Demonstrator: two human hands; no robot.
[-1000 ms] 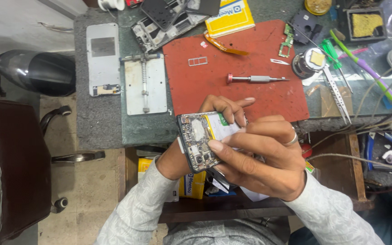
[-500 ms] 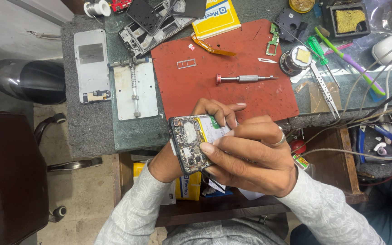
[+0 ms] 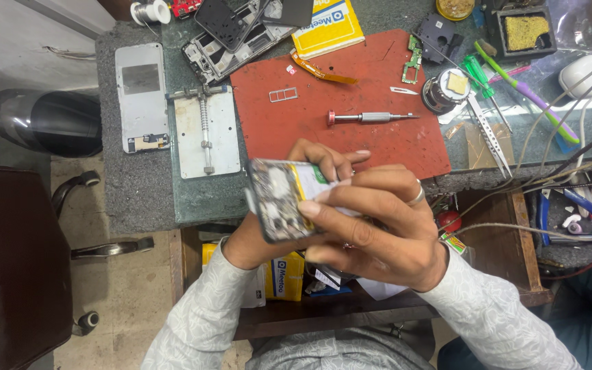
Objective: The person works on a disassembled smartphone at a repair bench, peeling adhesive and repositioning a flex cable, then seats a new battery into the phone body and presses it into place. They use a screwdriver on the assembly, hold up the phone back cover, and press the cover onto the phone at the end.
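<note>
Opened phone (image 3: 279,200), back off, board and battery exposed: held above the bench edge, left hand (image 3: 310,161) cupped beneath, right hand (image 3: 371,223) clamped over its right half. Light, stiff, likely fragile inside; best gripped by the frame edges. Beyond: red mat (image 3: 351,140), screwdriver (image 3: 368,118).

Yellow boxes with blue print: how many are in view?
2. One yellow box lies at the bench's far edge beside the red mat; another yellow box sits under the bench, below the wrists. More may be hidden.
</note>
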